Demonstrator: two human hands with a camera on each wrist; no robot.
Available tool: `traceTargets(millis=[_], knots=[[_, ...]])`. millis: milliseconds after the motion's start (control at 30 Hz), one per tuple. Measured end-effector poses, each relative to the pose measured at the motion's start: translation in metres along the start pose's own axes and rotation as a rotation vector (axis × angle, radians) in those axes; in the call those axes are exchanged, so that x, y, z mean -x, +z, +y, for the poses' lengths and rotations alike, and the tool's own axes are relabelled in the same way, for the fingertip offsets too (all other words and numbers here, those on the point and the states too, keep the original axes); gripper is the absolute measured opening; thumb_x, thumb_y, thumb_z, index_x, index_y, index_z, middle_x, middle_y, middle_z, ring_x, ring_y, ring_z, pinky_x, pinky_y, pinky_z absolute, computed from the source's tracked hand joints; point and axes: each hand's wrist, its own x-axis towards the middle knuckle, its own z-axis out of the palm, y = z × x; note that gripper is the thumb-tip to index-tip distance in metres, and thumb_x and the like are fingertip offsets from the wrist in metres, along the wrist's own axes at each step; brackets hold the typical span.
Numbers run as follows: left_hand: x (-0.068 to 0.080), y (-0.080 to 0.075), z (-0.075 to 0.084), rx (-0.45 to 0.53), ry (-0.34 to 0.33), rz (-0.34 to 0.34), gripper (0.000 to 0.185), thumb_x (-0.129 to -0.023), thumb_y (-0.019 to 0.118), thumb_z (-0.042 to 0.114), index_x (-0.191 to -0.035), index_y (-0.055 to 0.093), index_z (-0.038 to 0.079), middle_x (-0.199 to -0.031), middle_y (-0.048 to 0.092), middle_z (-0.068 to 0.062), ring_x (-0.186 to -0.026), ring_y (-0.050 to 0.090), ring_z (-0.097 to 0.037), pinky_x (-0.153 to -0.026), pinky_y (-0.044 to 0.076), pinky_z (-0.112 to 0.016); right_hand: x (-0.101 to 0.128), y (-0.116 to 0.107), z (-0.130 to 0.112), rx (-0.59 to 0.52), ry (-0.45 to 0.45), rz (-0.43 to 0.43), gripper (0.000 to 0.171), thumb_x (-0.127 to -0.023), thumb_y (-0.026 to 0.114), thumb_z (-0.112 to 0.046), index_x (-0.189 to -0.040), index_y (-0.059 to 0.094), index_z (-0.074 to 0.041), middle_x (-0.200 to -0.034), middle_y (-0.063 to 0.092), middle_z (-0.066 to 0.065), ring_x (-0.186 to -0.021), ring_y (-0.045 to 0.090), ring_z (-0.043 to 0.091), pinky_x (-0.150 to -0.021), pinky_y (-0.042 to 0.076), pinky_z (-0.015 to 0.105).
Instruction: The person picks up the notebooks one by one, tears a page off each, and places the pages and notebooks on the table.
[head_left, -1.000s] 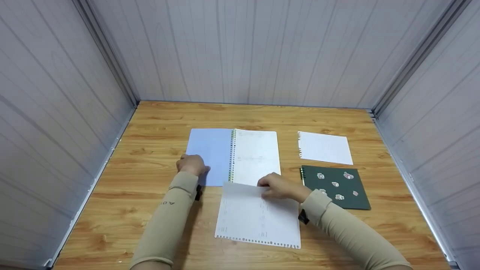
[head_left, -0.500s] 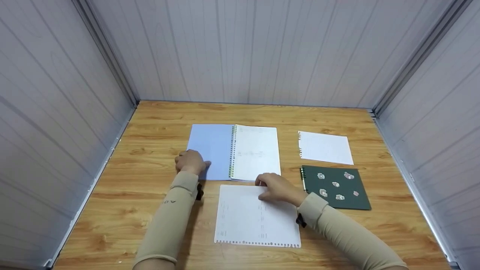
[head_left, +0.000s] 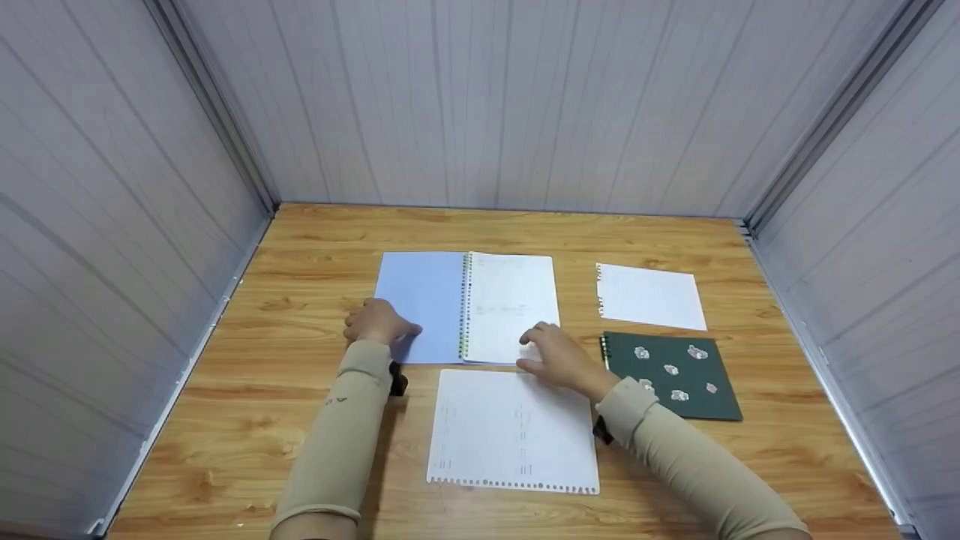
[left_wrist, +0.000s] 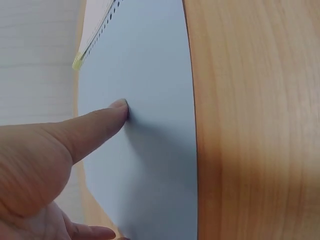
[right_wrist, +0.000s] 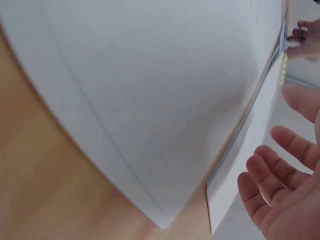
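Note:
A spiral notebook lies open, its blue inside cover (head_left: 431, 300) on the left and a white page (head_left: 514, 300) on the right. My left hand (head_left: 377, 322) rests at the cover's left edge; in the left wrist view its straight thumb (left_wrist: 100, 125) touches the blue surface. A loose white sheet (head_left: 502, 435) with a punched edge towards me lies in front of the notebook. My right hand (head_left: 559, 356) hovers around the notebook's lower right corner and the sheet's far edge. Its fingers (right_wrist: 272, 175) are loosely bent, with nothing between them in the right wrist view.
A smaller lined sheet (head_left: 651, 296) with a torn left edge lies at the right. Just in front of it is a dark green spiral notebook (head_left: 694, 375) with several stickers. Panel walls (head_left: 480, 105) enclose the wooden table (head_left: 315, 247) at the back and sides.
The blue notebook has slid slightly away from me with my left hand. The loose sheet now lies apart from it. My right hand has left the sheet and moved towards the notebook.

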Motion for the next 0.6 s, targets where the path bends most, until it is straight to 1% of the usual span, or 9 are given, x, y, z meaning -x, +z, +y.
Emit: traceTargets(millis=[67, 133, 233, 300, 367, 467, 600], knots=[[-0.002, 0.001, -0.002, 0.026, -0.009, 0.0, 0.106, -0.087, 0.089, 0.051, -0.154, 0.041, -0.015, -0.14, 0.055, -0.038, -0.131, 0.053, -0.05, -0.11, 0.049, -0.064, -0.005, -0.004, 0.005, 0.016, 0.023, 0.003, 0.05, -0.103, 0.076, -0.03, -0.141, 0.066, 0.001, -0.148, 0.063, 0.023, -0.141, 0.059, 0.041, -0.121, 0.048, 0.055], [-0.004, 0.002, -0.004, 0.046, -0.02, 0.004, 0.108, -0.085, 0.09, 0.051, -0.155, 0.04, -0.015, -0.142, 0.054, -0.038, -0.132, 0.052, -0.049, -0.111, 0.048, -0.064, -0.01, -0.007, 0.011, 0.038, 0.051, -0.016, 0.06, -0.104, 0.075, -0.034, -0.151, 0.06, 0.001, -0.162, 0.051, 0.025, -0.153, 0.047, 0.044, -0.128, 0.04, 0.057], [-0.005, 0.004, -0.007, 0.063, -0.024, 0.013, 0.111, -0.084, 0.092, 0.051, -0.156, 0.039, -0.014, -0.143, 0.053, -0.037, -0.132, 0.051, -0.048, -0.111, 0.048, -0.063, -0.016, -0.009, 0.02, 0.072, 0.096, -0.066, 0.077, -0.103, 0.075, -0.043, -0.162, 0.048, -0.002, -0.175, 0.033, 0.024, -0.164, 0.03, 0.045, -0.134, 0.029, 0.058], [-0.005, 0.005, -0.008, 0.066, -0.019, 0.019, 0.112, -0.083, 0.092, 0.053, -0.156, 0.04, -0.014, -0.142, 0.052, -0.036, -0.131, 0.051, -0.048, -0.11, 0.048, -0.062, -0.019, -0.01, 0.025, 0.089, 0.121, -0.1, 0.086, -0.102, 0.075, -0.049, -0.167, 0.041, -0.004, -0.179, 0.025, 0.022, -0.167, 0.022, 0.043, -0.136, 0.024, 0.057], [-0.004, 0.006, -0.009, 0.06, -0.012, 0.025, 0.113, -0.082, 0.093, 0.055, -0.155, 0.041, -0.014, -0.142, 0.052, -0.035, -0.131, 0.051, -0.047, -0.11, 0.049, -0.062, -0.02, -0.01, 0.028, 0.103, 0.134, -0.129, 0.092, -0.101, 0.074, -0.053, -0.169, 0.036, -0.005, -0.181, 0.021, 0.022, -0.168, 0.019, 0.043, -0.136, 0.022, 0.057], [-0.004, 0.006, -0.01, 0.051, 0.002, 0.039, 0.116, -0.081, 0.093, 0.056, -0.156, 0.04, -0.014, -0.143, 0.051, -0.035, -0.131, 0.05, -0.048, -0.109, 0.049, -0.062, -0.023, -0.011, 0.03, 0.115, 0.14, -0.16, 0.095, -0.101, 0.073, -0.055, -0.17, 0.034, -0.004, -0.18, 0.02, 0.023, -0.168, 0.018, 0.043, -0.136, 0.023, 0.056], [-0.003, 0.006, -0.012, 0.039, 0.022, 0.069, 0.115, -0.081, 0.092, 0.057, -0.155, 0.04, -0.015, -0.144, 0.051, -0.037, -0.132, 0.048, -0.049, -0.109, 0.047, -0.063, -0.027, -0.014, 0.028, 0.105, 0.145, -0.174, 0.093, -0.101, 0.076, -0.051, -0.169, 0.036, -0.002, -0.179, 0.022, 0.025, -0.168, 0.019, 0.043, -0.136, 0.022, 0.056]])
